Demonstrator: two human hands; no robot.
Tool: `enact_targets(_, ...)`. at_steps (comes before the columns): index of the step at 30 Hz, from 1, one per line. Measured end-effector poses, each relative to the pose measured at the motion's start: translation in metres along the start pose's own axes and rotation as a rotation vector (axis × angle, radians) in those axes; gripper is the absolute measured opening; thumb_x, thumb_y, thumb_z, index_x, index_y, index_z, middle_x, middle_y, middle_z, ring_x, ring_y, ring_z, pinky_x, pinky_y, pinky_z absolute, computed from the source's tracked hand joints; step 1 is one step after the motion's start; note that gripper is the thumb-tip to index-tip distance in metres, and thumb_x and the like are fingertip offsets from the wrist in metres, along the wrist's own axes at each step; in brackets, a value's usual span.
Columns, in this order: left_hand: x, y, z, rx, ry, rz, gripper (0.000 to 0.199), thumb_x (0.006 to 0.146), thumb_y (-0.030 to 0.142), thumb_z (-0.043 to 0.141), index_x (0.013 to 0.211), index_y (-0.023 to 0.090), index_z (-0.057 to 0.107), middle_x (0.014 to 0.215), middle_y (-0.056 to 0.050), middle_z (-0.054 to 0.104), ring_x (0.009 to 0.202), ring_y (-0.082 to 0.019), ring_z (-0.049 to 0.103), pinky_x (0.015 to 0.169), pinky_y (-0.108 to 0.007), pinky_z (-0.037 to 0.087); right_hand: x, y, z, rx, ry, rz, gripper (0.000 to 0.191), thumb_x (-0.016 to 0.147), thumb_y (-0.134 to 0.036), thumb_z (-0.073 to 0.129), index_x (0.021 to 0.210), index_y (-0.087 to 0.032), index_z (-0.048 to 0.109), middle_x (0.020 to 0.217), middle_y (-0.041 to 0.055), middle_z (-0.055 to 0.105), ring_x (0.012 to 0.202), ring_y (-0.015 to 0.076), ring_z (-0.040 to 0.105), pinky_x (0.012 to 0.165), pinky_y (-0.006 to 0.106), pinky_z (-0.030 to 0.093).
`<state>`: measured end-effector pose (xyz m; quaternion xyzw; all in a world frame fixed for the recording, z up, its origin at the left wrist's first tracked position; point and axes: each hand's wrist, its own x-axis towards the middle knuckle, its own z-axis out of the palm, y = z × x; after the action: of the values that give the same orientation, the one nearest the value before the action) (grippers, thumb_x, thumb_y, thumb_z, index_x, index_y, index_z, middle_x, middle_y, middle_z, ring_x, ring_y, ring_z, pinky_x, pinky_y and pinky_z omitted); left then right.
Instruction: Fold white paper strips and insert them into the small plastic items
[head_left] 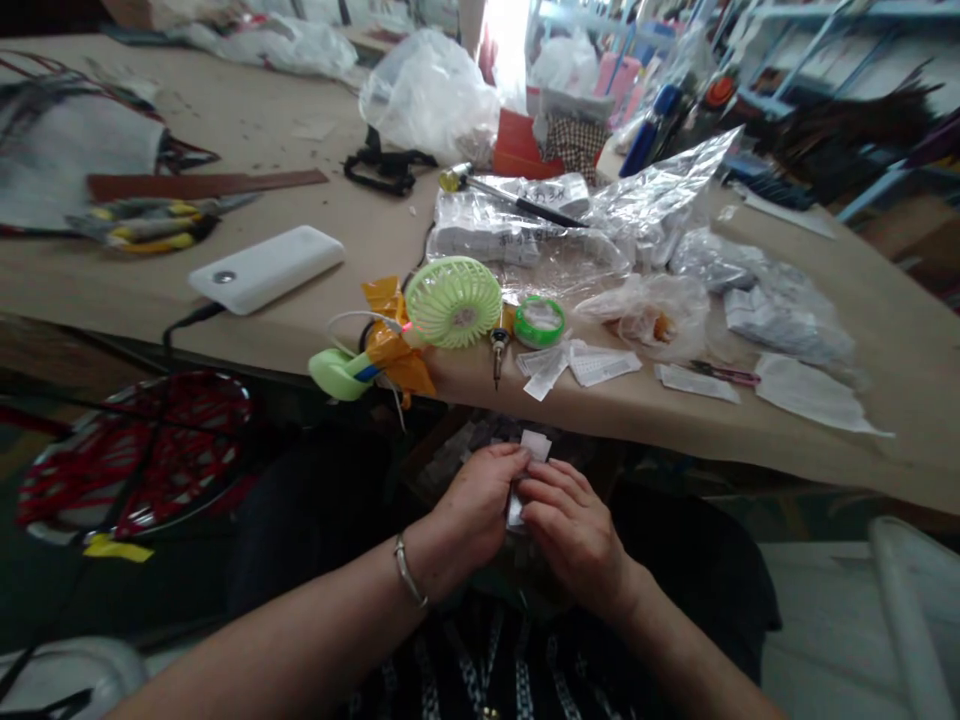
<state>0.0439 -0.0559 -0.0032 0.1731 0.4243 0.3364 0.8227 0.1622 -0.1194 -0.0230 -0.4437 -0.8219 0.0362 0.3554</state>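
Observation:
Just below the table's front edge, my left hand (475, 505) is closed on a small white slip (535, 445), pinched between thumb and fingers. My right hand (574, 530) lies against the same slips from the right, its fingers bent around them. Another white piece (515, 508) shows between the two palms. Behind and below the hands, a box of pale scraps (469, 445) is partly hidden under the table edge. White printed labels (604, 364) lie on the table above the hands, beside a green tape ring (539, 321).
On the table (315, 350) are a green fan (453, 302), a white power bank (268, 270), a pointed tool (499, 350), pliers (161, 225), small scissors (726, 373), a hammer (517, 200) and plastic bags (431, 95). A red-laced round frame (142, 450) stands at lower left.

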Motion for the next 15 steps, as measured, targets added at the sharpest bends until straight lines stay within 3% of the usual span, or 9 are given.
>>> enact_targets(11, -0.0012, -0.0011, -0.0023, -0.029, 0.021, -0.019, 0.009, 0.07, 0.008, 0.058, 0.063, 0.01, 0.062, 0.063, -0.004, 0.064, 0.057, -0.009, 0.058, 0.055, -0.019, 0.043, 0.0015, -0.0036, 0.0024, 0.006, -0.036, 0.034, 0.017, 0.085, -0.009, 0.045, 0.087, -0.019, 0.058, 0.105, 0.0065, 0.067, 0.115, 0.0198, 0.053, 0.101, 0.043, 0.04)
enact_targets(15, -0.0034, 0.0002, -0.0031, -0.018, 0.007, -0.042, 0.013, 0.074, 0.005, 0.053, 0.063, 0.01, 0.059, 0.062, -0.004, 0.063, 0.055, -0.009, 0.058, 0.053, -0.018, 0.043, -0.002, -0.0025, 0.0007, 0.063, -0.053, 0.024, 0.023, 0.083, -0.012, 0.051, 0.105, -0.019, 0.056, 0.109, 0.0074, 0.065, 0.114, 0.0212, 0.053, 0.101, 0.044, 0.038)
